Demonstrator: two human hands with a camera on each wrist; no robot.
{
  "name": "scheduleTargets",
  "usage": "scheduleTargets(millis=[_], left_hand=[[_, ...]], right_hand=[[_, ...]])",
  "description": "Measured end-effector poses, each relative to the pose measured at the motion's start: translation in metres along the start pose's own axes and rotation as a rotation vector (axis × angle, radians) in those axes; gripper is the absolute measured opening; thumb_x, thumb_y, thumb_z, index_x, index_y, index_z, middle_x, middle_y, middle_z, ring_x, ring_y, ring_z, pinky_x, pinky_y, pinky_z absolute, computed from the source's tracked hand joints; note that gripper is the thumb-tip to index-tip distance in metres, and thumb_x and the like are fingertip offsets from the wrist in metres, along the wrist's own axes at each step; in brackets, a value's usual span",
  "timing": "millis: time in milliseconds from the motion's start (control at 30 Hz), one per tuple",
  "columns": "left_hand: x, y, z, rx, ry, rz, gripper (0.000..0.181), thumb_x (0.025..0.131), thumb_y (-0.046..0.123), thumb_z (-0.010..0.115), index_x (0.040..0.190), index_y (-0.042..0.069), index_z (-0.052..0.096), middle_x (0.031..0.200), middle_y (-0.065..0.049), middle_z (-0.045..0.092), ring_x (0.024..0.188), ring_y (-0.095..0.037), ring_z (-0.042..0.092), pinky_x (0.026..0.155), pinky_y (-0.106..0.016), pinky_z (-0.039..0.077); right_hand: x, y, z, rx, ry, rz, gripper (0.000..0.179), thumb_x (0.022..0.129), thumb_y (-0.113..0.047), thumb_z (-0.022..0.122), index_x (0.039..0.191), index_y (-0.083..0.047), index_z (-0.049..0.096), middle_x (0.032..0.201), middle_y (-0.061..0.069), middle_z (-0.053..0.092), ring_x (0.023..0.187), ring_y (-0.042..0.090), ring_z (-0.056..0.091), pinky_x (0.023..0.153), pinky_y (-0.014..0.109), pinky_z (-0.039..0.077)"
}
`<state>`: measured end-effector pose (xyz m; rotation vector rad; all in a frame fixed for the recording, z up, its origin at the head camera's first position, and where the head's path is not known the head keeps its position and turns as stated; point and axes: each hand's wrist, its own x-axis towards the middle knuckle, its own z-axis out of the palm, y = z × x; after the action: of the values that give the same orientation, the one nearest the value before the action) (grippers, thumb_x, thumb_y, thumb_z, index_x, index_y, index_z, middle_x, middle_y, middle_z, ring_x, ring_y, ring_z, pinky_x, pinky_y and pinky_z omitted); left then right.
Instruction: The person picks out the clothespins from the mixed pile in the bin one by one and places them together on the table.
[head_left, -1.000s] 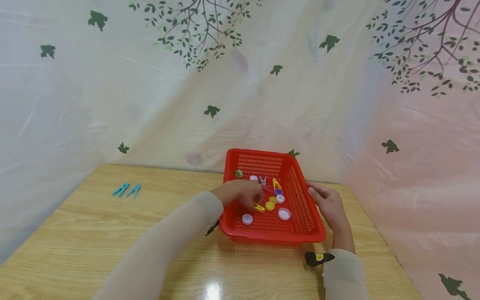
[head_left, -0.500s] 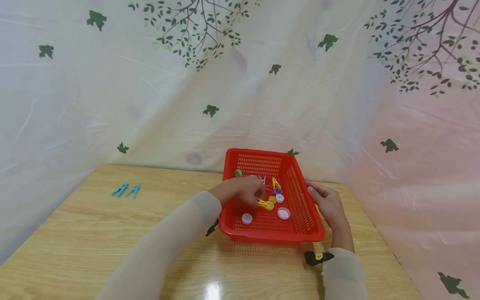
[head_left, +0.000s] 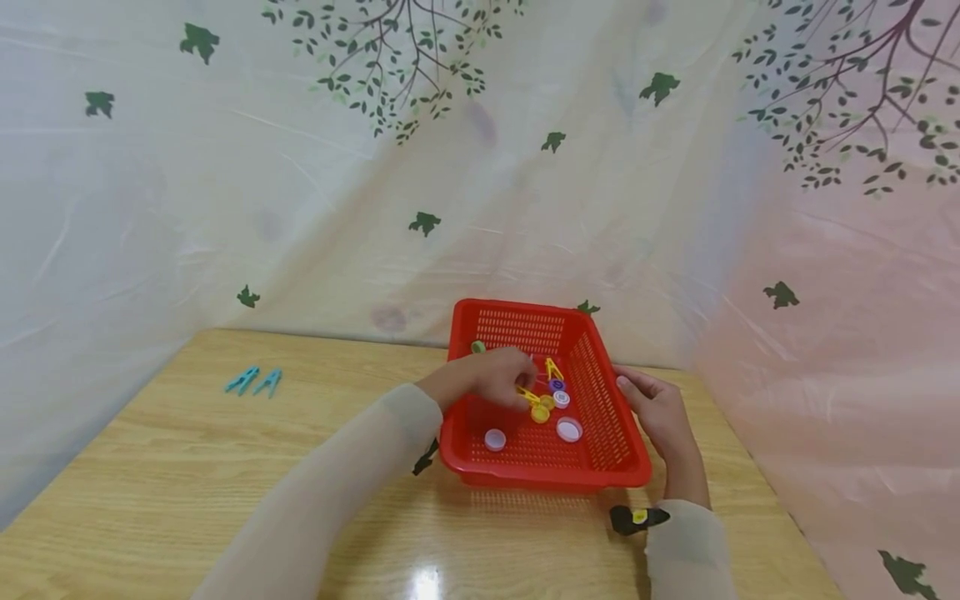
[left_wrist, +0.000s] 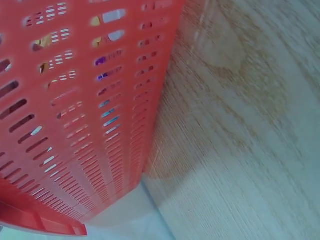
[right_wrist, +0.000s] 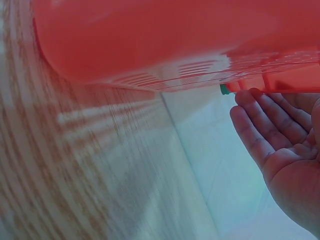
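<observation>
A red plastic basket [head_left: 540,477] with slotted walls stands on the wooden table. Inside it my left hand [head_left: 504,377] pinches a yellow clothespin [head_left: 530,397], which points out from the fingers toward two yellow bottle caps [head_left: 540,413]. Beyond lies a second yellow clothespin [head_left: 553,369], beside a purple cap [head_left: 557,385] and a white one [head_left: 562,399]. My right hand [head_left: 662,410] holds the basket's right rim, thumb on top; the right wrist view shows the fingers [right_wrist: 272,122] beneath the rim. The left wrist view has only the basket's slotted wall [left_wrist: 80,115], the left hand hidden.
Two blue clothespins [head_left: 255,381] lie on the table [head_left: 352,375] at the left. A pale pink cap [head_left: 495,439] and a larger white-pink lid [head_left: 569,429] are near the basket's front; a green cap [head_left: 478,347] sits at its back left. A leaf-printed sheet [head_left: 337,208] hangs behind.
My left hand has shifted slightly back and up in the basket, and the yellow clothespin has moved with it, its angle changing. The right hand and basket have stayed put.
</observation>
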<state>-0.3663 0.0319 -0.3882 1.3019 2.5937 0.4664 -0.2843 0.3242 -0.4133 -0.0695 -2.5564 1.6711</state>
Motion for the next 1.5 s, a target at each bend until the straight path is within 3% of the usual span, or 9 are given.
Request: scheduleTargets(millis=[367,633,1167,1500], left_hand=[[-0.005,0.002,-0.004,-0.028,0.092,0.026,0.022,0.085,0.033,0.08,0.085,0.019,0.063,0.082,0.006,0.063,0.075,-0.011,0.059,0.065,-0.022,0.05],[-0.011,0.005,-0.012,-0.02,0.124,0.054,0.023,0.085,0.035,0.08,0.086,0.019,0.063,0.08,0.006,0.063,0.075,-0.011,0.058,0.066,-0.023,0.049],[-0.036,-0.005,-0.028,-0.039,0.246,0.042,0.019,0.082,0.031,0.077,0.091,0.02,0.065,0.083,0.008,0.062,0.078,-0.012,0.056,0.068,-0.026,0.049],[-0.058,-0.014,-0.034,0.008,0.307,0.086,0.017,0.081,0.027,0.075,0.086,0.017,0.062,0.078,0.004,0.056,0.074,-0.013,0.051,0.066,-0.026,0.043]], right_hand=[[-0.002,0.0,0.0,-0.003,0.003,0.008,0.052,0.104,-0.043,0.057,0.147,-0.014,0.057,0.143,0.013,0.06,0.125,0.028,0.06,0.089,0.022,0.054],[-0.002,0.001,0.001,-0.007,0.008,0.007,0.053,0.104,-0.044,0.056,0.148,-0.014,0.057,0.142,0.014,0.06,0.125,0.029,0.06,0.089,0.024,0.055],[-0.002,-0.001,0.002,-0.014,0.013,0.009,0.053,0.104,-0.044,0.055,0.147,-0.013,0.057,0.142,0.015,0.061,0.122,0.026,0.062,0.087,0.021,0.055],[-0.002,0.0,0.002,-0.011,0.015,-0.007,0.054,0.103,-0.045,0.057,0.146,-0.012,0.058,0.141,0.014,0.061,0.125,0.028,0.061,0.088,0.021,0.054]])
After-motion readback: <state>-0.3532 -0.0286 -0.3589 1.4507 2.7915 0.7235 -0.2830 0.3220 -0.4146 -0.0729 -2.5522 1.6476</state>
